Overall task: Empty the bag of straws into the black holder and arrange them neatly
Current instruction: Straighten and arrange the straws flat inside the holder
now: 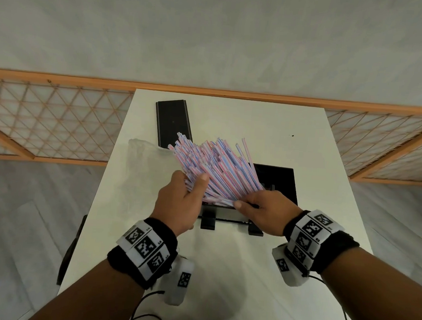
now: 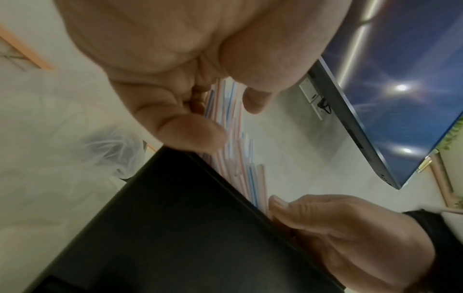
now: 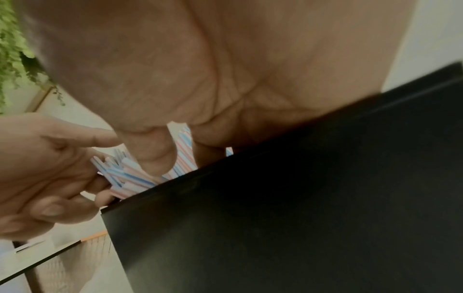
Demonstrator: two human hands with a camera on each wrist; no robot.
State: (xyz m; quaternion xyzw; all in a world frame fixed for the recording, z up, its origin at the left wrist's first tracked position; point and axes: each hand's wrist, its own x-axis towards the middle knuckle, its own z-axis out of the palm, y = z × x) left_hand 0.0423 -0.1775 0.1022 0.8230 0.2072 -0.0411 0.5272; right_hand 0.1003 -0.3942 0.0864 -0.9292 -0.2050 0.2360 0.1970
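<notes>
A thick bundle of pink, blue and white striped straws fans out up and to the left from the near side of the black holder. My left hand grips the bundle from its left side, thumb on top. My right hand holds the straws' near ends at the holder's front edge. In the left wrist view the straws run past my thumb above the holder's wall. In the right wrist view the straw ends show above the holder beside the left hand. How deep the straws sit inside is hidden.
The empty clear plastic bag lies on the white table left of the straws. A flat black lid lies at the back left. An orange lattice rail runs behind the table. Cables trail near the front edge.
</notes>
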